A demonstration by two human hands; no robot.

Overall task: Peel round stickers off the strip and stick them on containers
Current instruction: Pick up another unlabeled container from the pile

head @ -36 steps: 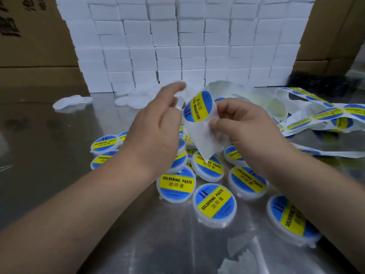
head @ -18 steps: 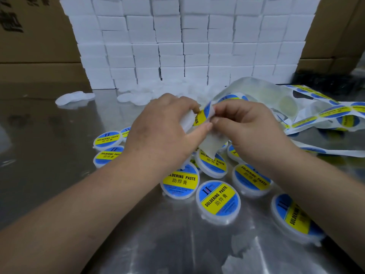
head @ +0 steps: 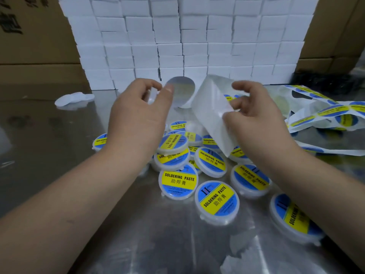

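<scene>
The left hand (head: 138,115) pinches a round sticker (head: 182,91), its pale back showing, just beside the backing strip (head: 213,115) gripped by the right hand (head: 256,115). Below them, labelled soldering paste containers (head: 217,202) crowd the middle of the steel table (head: 49,145). Stacked white boxes (head: 177,36) line its far edge.

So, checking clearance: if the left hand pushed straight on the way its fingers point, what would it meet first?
Probably the stack of white boxes behind. The left hand, pinching the peeled sticker, points up and away toward it. Depth is unclear.

Containers (head: 216,202) ctr on table (head: 49,145); boxes (head: 177,36) stacked behind; sticker strip (head: 325,115) to R
</scene>
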